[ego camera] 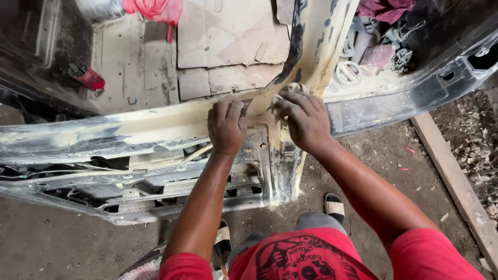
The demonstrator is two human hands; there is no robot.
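Note:
I stand over a car body sill (129,129) coated in pale yellow filler, where a pillar (321,41) rises from it. My left hand (226,124) rests knuckles-up on the sill at the pillar's base, fingers curled against the surface. My right hand (303,120) presses a small folded piece of pale abrasive paper (294,88) against the foot of the pillar; only its edge shows past my fingers. The two hands sit close together, a few centimetres apart.
Flattened cardboard (233,41) lies on the car floor with a red cloth (153,9) and a red can (89,78). Loose parts and a ring (348,72) lie at the right. A wooden plank (456,181) and rubble lie on the ground.

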